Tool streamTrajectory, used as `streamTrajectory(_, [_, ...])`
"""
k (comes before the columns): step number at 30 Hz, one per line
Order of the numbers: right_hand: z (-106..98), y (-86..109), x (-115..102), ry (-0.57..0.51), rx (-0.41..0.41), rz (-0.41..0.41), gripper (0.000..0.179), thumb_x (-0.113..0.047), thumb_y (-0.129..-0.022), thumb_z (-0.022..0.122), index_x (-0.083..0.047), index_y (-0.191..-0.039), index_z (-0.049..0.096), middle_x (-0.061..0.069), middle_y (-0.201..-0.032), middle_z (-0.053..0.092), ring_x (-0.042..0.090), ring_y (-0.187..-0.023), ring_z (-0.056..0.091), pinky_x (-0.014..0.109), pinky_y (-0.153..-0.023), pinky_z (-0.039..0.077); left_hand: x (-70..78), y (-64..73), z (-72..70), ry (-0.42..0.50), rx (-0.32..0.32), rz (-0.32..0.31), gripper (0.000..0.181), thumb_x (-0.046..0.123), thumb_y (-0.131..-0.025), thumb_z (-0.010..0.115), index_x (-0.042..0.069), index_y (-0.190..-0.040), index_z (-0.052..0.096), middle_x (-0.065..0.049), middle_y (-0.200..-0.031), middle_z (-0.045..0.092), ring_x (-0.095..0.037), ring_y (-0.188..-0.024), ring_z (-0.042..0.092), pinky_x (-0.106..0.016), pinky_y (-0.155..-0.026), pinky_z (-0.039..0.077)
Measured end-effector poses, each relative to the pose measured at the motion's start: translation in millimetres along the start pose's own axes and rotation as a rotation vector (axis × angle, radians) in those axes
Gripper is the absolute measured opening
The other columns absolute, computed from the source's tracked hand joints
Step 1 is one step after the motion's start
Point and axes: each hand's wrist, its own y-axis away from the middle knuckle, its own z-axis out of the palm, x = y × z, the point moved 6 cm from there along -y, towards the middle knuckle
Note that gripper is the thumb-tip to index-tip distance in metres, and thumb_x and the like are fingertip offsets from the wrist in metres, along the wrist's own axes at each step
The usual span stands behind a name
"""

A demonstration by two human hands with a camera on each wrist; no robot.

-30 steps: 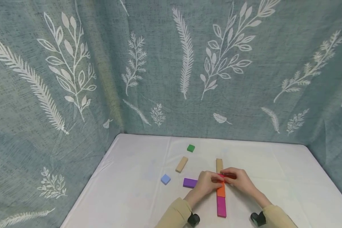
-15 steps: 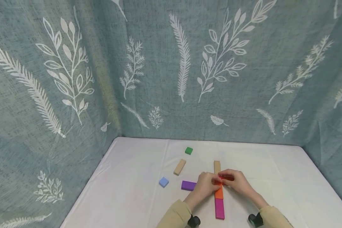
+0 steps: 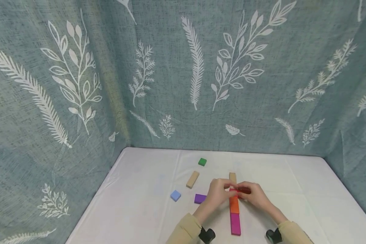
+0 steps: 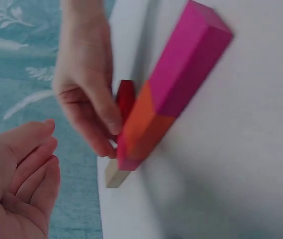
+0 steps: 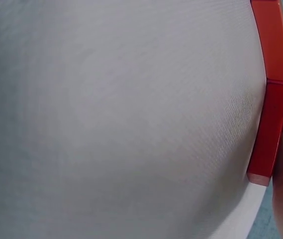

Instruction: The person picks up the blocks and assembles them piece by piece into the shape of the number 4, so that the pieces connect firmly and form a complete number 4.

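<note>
Near the table's middle a row of blocks runs away from me: a magenta block (image 3: 235, 223), an orange block (image 3: 234, 204), a pinkish-red one (image 4: 126, 162) and a plain wooden block (image 3: 232, 177) at the far end. My right hand (image 3: 257, 195) pinches a dark red block (image 4: 127, 99) on the row's right side, angled out from it in the left wrist view. The left hand (image 4: 24, 174) has its fingers loosely extended and holds nothing; in the head view it overlaps the row's left side. In the right wrist view, the red block's long face shows beside the fingers.
Left of the row lie a purple block (image 3: 199, 199), partly behind the left wrist, a light blue block (image 3: 175, 195), another wooden block (image 3: 192, 179) and a small green block (image 3: 202, 162). A patterned teal curtain (image 3: 177, 84) hangs behind the white-covered table (image 3: 134, 203).
My left hand has drawn back from the row, its fingers spreading apart. The right hand keeps the dark red block at nearly the same spot. The head view has shifted slightly.
</note>
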Motion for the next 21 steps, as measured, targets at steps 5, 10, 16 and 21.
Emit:
streamTrajectory(5, [0.2, -0.6, 1.7, -0.021, -0.014, 0.009, 0.029, -0.005, -0.084, 0.068, -0.005, -0.112, 0.068, 0.01, -0.108, 0.07, 0.024, -0.097, 0.066, 0.025, -0.082, 0.056, 4.0, -0.9, -12.6, 0.039, 0.019, 0.001, 0.018, 0.006, -0.081, 0.072, 0.006, -0.099, 0.074, -0.005, -0.099, 0.074, -0.019, -0.098, 0.069, -0.021, -0.085, 0.055])
streamTrajectory(10, [1.4, -2.5, 3.1, -0.029, -0.023, 0.033, 0.029, -0.005, -0.085, 0.068, -0.004, -0.114, 0.067, 0.011, -0.109, 0.07, 0.025, -0.098, 0.066, 0.029, -0.083, 0.057, 5.1, 2.2, -28.2, 0.105, 0.031, -0.052, 0.021, 0.01, -0.082, 0.073, 0.006, -0.103, 0.073, -0.006, -0.104, 0.073, -0.026, -0.102, 0.068, -0.022, -0.085, 0.055])
streamTrajectory(16, [2.1, -2.8, 2.9, -0.022, -0.02, 0.043, 0.029, -0.007, -0.084, 0.068, -0.005, -0.114, 0.067, 0.01, -0.108, 0.07, 0.024, -0.097, 0.065, 0.03, -0.082, 0.057, 3.1, 11.5, -50.2, 0.162, 0.049, -0.049, 0.024, 0.015, -0.083, 0.073, 0.007, -0.105, 0.072, -0.007, -0.108, 0.072, -0.024, -0.106, 0.066, -0.025, -0.09, 0.054])
streamTrajectory(21, [1.2, -1.5, 2.9, -0.007, -0.008, 0.046, 0.029, -0.008, -0.084, 0.069, -0.006, -0.113, 0.068, 0.008, -0.108, 0.07, 0.024, -0.098, 0.065, 0.027, -0.082, 0.057, -1.5, 21.0, -67.1, 0.185, 0.061, -0.049, 0.025, 0.015, -0.084, 0.072, 0.007, -0.108, 0.071, -0.01, -0.11, 0.071, -0.026, -0.108, 0.065, -0.028, -0.092, 0.053])
